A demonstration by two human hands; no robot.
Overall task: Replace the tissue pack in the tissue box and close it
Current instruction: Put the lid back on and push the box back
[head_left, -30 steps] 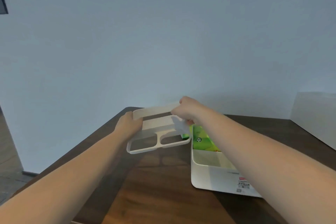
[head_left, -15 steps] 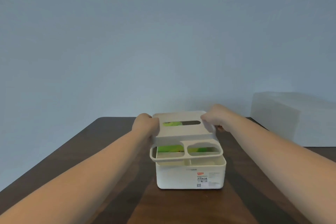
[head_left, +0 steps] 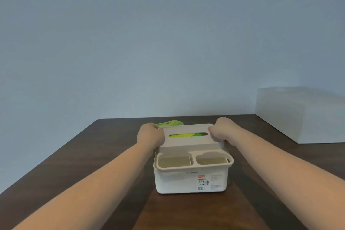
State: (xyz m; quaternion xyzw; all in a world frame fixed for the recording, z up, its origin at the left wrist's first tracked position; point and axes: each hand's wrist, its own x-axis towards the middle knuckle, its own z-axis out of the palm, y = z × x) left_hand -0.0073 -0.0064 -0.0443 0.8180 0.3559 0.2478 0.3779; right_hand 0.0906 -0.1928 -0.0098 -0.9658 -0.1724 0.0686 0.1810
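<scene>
Behind the white plastic tissue box and just beside the left hand: a second green tissue pack, lying flat on the dark brown wooden table, mostly hidden by hand and lid. Far right, on the table against the pale blue-grey wall: a large white rectangular block, blurred, cut off by the frame edge. Box centred on the table, rounded corners, smooth matte walls, printed label on the near face, text too small to read. Seated on top: the beige plastic lid, with an oval dispensing slot and two rounded open compartments along the near edge. Visible through the slot only: the green and yellow tissue pack inside the box. Left hand curled closed on the lid's left end; right hand curled closed on the lid's right end; fingertips of both hidden beyond the lid edges. Near right lid corner overhanging the box wall slightly; full seating not determinable. Both bare forearms cut off at the lower frame edge.
</scene>
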